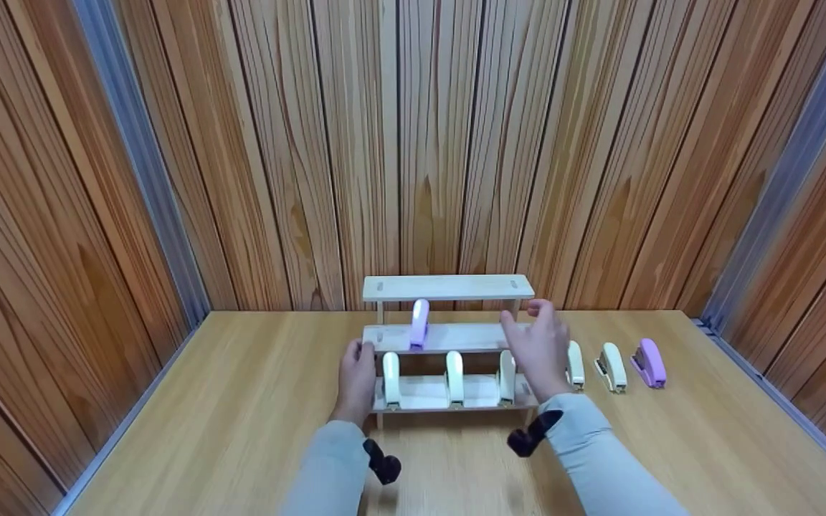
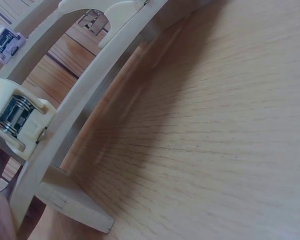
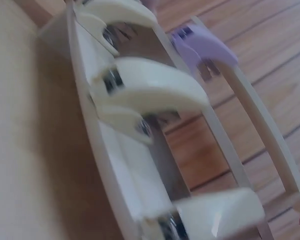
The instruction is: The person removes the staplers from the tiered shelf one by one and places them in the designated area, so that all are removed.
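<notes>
A three-tier wooden rack (image 1: pixel 449 288) stands on the table. Three cream-white staplers (image 1: pixel 391 380) (image 3: pixel 150 82) line its bottom tier, and a light purple stapler (image 1: pixel 420 324) (image 3: pixel 205 45) is on the left part of the middle tier. My left hand (image 1: pixel 355 380) grips the rack's left end, with fingers partly behind the board in the left wrist view. At the right end of the middle tier is my right hand (image 1: pixel 538 347), thumb and fingers apart, nothing between them; its forearm side overlaps the rightmost stapler's surroundings.
To the right of the rack, two cream-white staplers (image 1: pixel 611 368) and a purple stapler (image 1: pixel 648 363) stand in a row on the wooden table (image 1: pixel 255 430). Wood-panelled walls (image 1: pixel 427 143) enclose the back and both sides.
</notes>
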{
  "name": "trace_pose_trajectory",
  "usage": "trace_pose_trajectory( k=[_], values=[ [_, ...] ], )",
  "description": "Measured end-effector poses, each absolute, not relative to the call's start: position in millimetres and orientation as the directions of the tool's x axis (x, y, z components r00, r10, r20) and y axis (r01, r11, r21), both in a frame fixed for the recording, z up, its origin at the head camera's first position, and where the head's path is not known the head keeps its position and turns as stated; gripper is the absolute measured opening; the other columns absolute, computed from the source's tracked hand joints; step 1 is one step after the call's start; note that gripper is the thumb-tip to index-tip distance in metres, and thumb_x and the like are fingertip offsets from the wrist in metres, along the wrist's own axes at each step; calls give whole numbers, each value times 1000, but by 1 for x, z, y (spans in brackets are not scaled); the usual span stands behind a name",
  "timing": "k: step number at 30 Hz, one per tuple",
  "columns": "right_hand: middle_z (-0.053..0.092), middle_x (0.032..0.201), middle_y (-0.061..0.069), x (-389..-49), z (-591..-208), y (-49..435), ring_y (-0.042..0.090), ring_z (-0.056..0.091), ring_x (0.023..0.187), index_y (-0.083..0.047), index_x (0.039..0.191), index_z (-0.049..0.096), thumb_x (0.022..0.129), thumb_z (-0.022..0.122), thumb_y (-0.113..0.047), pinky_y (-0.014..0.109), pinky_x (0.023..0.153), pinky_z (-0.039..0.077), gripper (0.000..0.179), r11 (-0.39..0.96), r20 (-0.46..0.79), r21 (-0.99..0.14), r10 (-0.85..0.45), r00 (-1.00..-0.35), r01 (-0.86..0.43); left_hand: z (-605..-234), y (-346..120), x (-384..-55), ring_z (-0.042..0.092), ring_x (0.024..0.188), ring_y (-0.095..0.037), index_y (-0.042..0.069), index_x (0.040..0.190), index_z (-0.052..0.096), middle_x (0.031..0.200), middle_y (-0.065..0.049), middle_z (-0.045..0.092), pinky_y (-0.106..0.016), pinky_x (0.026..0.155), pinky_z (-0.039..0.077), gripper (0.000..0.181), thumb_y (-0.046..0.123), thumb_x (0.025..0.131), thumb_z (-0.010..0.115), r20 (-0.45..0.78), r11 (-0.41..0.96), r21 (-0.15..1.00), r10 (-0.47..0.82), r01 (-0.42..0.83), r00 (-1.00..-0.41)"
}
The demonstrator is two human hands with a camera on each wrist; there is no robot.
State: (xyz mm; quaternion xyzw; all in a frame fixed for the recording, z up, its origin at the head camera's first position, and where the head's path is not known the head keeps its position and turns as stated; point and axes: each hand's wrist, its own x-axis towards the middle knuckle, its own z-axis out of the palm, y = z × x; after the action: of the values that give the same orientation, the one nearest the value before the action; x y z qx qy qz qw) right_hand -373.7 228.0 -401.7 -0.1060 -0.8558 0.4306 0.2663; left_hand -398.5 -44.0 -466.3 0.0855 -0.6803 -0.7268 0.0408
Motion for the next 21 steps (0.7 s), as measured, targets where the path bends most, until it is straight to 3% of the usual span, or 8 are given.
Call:
trace_pose_trajectory(
  k=[9,16,21],
  values=[
    [61,127,16,-375,-408,192,37,48,119,-6,129,52,90,70,-45,50,103,33,58,621,401,-777,368,-839,-98,-467,-46,-400,37,143,-31,14,138,51,151,-10,44,-53,118,31,40,35,107,39,-71,-82,995,-170,-57,-983],
    [63,121,13,-376,-413,168,34,51,121,-5,129,53,91,71,-44,51,123,4,57,639,395,-763,344,-852,-95,-468,-45,-400,36,144,-31,13,142,49,153,-10,44,-53,118,31,42,34,107,40,-76,-90,994,-166,-62,-983],
    [64,115,10,-376,-416,151,32,50,120,-8,127,55,89,70,-52,50,121,13,60,655,375,-751,322,-869,-81,-466,-45,-400,36,145,-32,14,144,48,154,-9,43,-53,118,32,44,35,107,40,-89,-88,993,-162,-76,-983]
  ],
)
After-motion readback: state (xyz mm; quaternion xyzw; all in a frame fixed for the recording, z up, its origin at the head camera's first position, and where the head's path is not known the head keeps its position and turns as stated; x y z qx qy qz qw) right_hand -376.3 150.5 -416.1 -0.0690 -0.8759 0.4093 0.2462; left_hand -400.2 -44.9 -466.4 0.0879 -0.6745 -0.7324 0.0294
